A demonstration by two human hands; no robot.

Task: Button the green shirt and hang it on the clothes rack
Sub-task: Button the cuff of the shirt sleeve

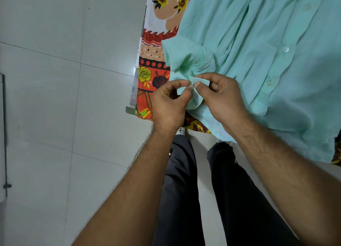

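Observation:
A pale green shirt point(258, 48) lies spread on a flower-patterned bed sheet point(153, 61), its front placket with white buttons point(285, 49) running along the right side. One sleeve cuff point(186, 61) is bunched at the bed's near edge. My left hand point(169, 103) and my right hand point(221, 98) both pinch the cuff fabric, fingertips meeting around a small button point(191, 86). No clothes rack shows.
Pale grey floor tiles point(64, 98) fill the left half. A dark metal rod point(4, 135) stands at the far left edge. My legs in black trousers point(184, 190) stand right against the bed's edge.

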